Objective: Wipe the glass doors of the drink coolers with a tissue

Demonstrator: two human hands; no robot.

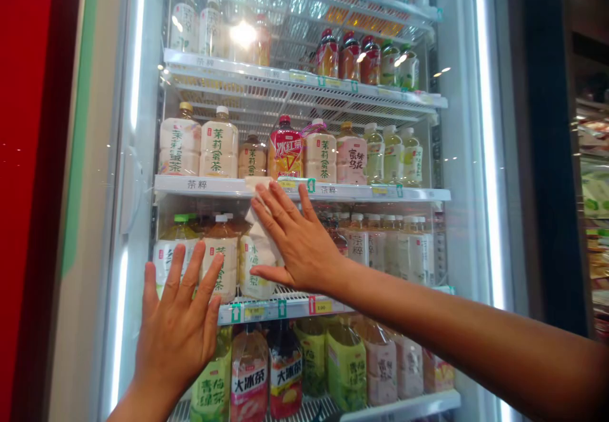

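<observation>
In the head view, my right hand (299, 238) reaches in from the right and lies flat, fingers stretched, over a crumpled white tissue (261, 241). It presses the tissue against the glass door (243, 35) of a lit drinks fridge. Parts of the tissue stick out past the fingertips and along the index finger side; the rest is under the palm. Lower left, my left hand (178, 314) is spread open with its palm toward the glass and nothing in it. Whether that palm touches the glass cannot be made out.
Behind the glass, shelves (223, 186) carry rows of bottled teas, among them a red-labelled bottle (285, 149) and a green one (345, 358). Bright light strips (490, 143) run up both sides. A red panel (23, 155) stands at far left, stocked shelves (594, 200) at far right.
</observation>
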